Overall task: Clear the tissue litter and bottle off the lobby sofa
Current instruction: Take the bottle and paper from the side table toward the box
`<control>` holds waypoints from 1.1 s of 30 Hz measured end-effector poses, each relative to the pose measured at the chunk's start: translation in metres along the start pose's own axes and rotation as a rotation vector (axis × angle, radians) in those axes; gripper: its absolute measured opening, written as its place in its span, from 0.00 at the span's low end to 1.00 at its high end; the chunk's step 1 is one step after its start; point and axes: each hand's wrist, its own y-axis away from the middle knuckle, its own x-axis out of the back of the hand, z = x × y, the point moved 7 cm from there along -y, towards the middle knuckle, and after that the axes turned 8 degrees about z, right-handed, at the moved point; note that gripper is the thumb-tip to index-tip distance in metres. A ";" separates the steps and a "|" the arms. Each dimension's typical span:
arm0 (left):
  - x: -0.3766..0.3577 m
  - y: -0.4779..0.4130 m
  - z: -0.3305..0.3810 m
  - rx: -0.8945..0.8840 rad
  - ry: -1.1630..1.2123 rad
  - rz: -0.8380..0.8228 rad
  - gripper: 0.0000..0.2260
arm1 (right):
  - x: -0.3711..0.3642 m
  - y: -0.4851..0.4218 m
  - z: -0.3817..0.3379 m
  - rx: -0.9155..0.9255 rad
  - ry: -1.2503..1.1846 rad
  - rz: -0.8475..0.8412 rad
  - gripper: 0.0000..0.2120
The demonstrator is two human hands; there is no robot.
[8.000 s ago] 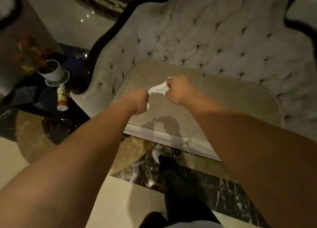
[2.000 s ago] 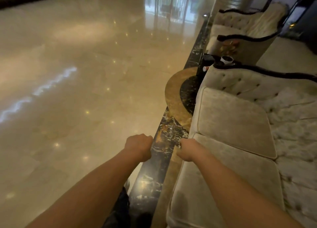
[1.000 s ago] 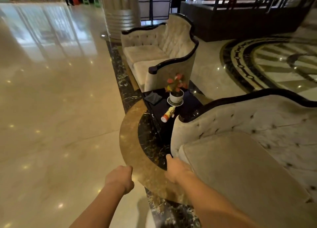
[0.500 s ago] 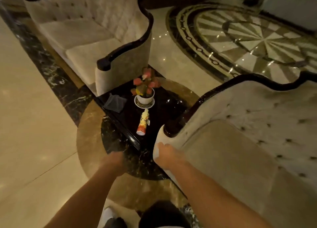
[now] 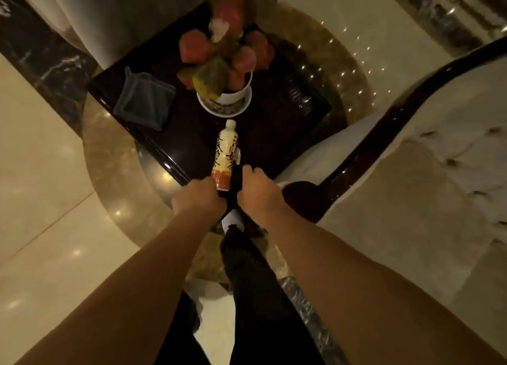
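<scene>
A cream and orange bottle (image 5: 226, 156) lies on its side on the dark glossy side table (image 5: 277, 134), its white cap pointing at the flower pot. My left hand (image 5: 199, 197) is a closed fist at the table's near corner, right beside the bottle's orange base. My right hand (image 5: 256, 189) is curled shut just right of that base, over the table edge. No tissue shows in either fist. The pale tufted sofa (image 5: 411, 178) with dark wood trim fills the right side.
A white pot with red flowers (image 5: 226, 90) stands on a saucer behind the bottle. A folded grey cloth (image 5: 144, 101) lies on the table's left part. A second pale sofa (image 5: 93, 21) is at the top left. My dark-trousered leg (image 5: 252, 277) and white shoe stand on polished marble floor.
I have walked from the sofa seat to the side table and now look straight down at it. Both closed hands have moved forward to the bottle's base.
</scene>
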 end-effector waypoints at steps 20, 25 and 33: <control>-0.112 -0.152 -0.022 0.202 0.277 -0.179 0.34 | -0.093 -0.158 0.025 -0.111 -0.246 0.232 0.02; -0.076 -0.112 -0.041 0.172 0.281 -0.198 0.36 | -0.050 -0.094 0.014 -0.189 -0.320 0.361 0.04; 0.043 0.024 -0.032 -0.220 0.129 -0.159 0.33 | 0.022 0.123 -0.002 -0.416 -0.443 0.533 0.07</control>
